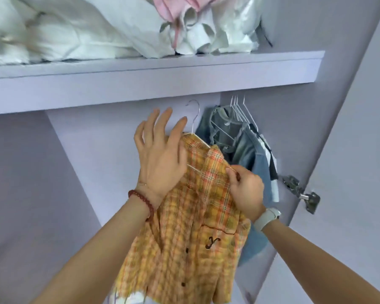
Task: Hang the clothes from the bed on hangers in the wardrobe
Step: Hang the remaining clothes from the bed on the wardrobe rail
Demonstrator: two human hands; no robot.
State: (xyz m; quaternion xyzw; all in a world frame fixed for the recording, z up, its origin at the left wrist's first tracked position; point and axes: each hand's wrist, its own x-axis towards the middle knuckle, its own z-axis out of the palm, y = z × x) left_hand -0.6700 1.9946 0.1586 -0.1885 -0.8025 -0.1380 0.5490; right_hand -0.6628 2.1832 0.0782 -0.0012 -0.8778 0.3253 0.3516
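Observation:
An orange and yellow plaid shirt [191, 227] hangs on a thin white wire hanger [194, 119] in front of the open wardrobe, just below the shelf. My left hand [160, 154] lies flat against the shirt's left shoulder, fingers spread and pointing up, its thumb tucked by the hanger's wire. My right hand [246, 191] pinches the shirt's fabric at the collar, right of centre. The hanger's hook rises free above my left fingers; the rail is hidden behind the shelf's front board.
Denim and blue garments [248, 154] hang on several white hangers [239, 110] just right of the shirt. A lilac shelf [154, 69] above holds white bundles and a pink cloth [173, 9]. The wardrobe door with its metal hinge [303, 194] stands at the right.

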